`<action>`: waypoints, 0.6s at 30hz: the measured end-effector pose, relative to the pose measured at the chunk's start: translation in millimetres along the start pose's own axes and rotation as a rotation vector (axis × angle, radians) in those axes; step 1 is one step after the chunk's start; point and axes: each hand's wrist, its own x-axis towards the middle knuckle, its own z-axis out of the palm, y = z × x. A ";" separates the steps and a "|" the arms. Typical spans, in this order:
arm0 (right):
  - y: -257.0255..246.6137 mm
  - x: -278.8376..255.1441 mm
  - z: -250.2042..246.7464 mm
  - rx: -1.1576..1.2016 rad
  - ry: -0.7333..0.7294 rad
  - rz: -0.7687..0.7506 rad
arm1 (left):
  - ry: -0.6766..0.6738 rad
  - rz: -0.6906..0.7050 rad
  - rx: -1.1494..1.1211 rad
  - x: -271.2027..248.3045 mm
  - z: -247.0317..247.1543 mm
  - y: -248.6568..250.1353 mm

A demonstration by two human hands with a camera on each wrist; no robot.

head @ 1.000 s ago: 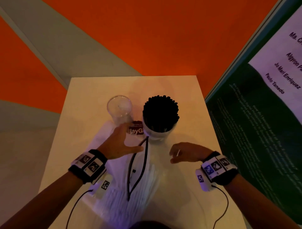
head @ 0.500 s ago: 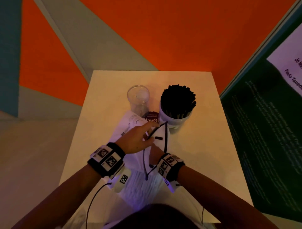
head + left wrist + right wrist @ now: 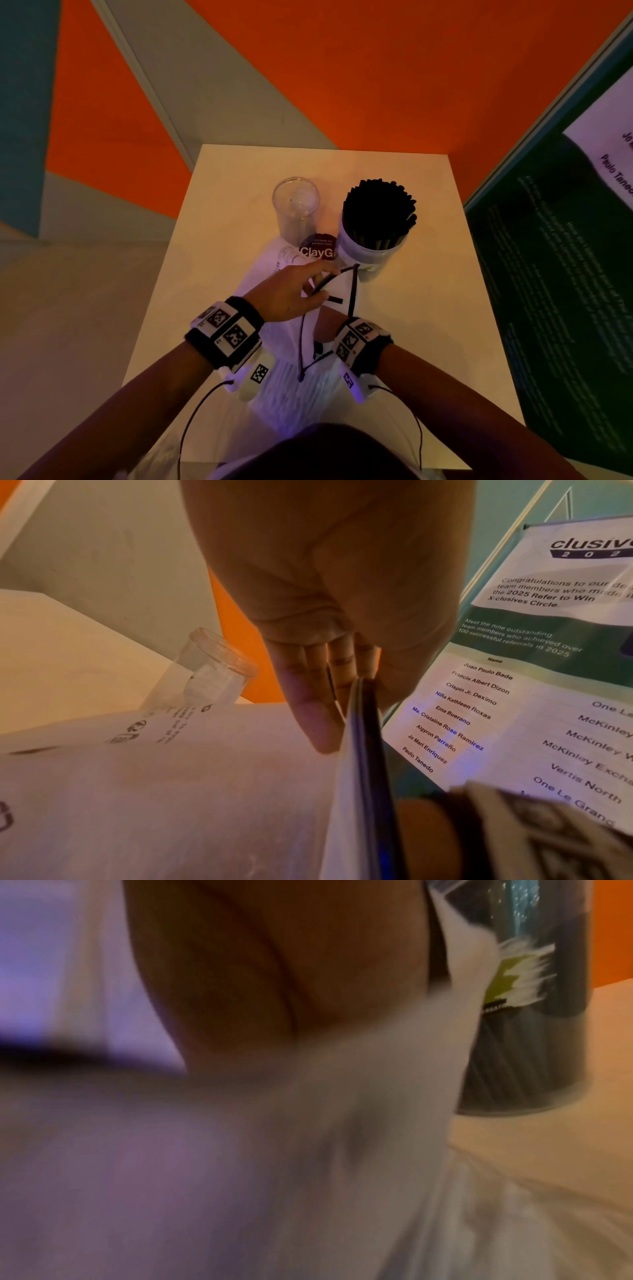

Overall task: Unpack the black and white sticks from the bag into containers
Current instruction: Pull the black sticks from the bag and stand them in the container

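Observation:
A white bag (image 3: 267, 284) with a black rim (image 3: 352, 291) lies on the white table (image 3: 428, 308). White sticks (image 3: 291, 394) show through it near me. My left hand (image 3: 322, 282) pinches the black rim and holds the mouth lifted; in the left wrist view the left hand's fingers (image 3: 308, 710) lie against the rim (image 3: 369, 737). My right hand (image 3: 329, 325) reaches into the bag's mouth, its fingers hidden; the right wrist view shows only a blurred palm (image 3: 257, 974) against the bag cloth (image 3: 240, 1150). Behind the bag stand a clear cup (image 3: 296, 205), nothing visible inside it, and a white tub (image 3: 373, 250) packed with black sticks (image 3: 378, 209).
A round dark "Clay" sticker (image 3: 317, 248) sits on the bag between cup and tub. A green poster board (image 3: 565, 274) stands close along the table's right side. Orange and grey walls rise behind. Cables hang from both wrist bands.
My right hand has moved from the table at the right into the bag's mouth. My left hand has taken the black rim and lifted it.

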 end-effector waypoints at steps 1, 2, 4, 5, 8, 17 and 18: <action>-0.2 -4.6 -6.1 -0.089 0.090 0.015 | -0.011 -0.001 0.018 1.0 0.8 -2.1; -3.7 -16.5 -15.2 -0.171 0.154 0.022 | -0.019 0.001 0.030 2.3 2.1 -3.9; 1.3 -17.4 -27.3 -0.104 -0.083 -0.105 | -0.026 0.002 0.041 5.1 4.5 -5.3; 4.7 -24.6 -37.2 -0.062 -0.171 -0.115 | -0.027 -0.001 0.049 6.7 5.7 -5.1; 28.3 -44.7 -55.7 0.148 -0.224 -0.009 | -0.040 -0.001 0.074 10.8 9.4 -1.2; 65.6 -141.7 -143.0 -0.450 -0.005 -0.048 | -0.076 0.117 0.401 35.0 36.8 28.2; 64.1 -150.7 -151.7 -0.433 0.014 -0.080 | -0.096 0.107 0.365 41.1 42.0 32.7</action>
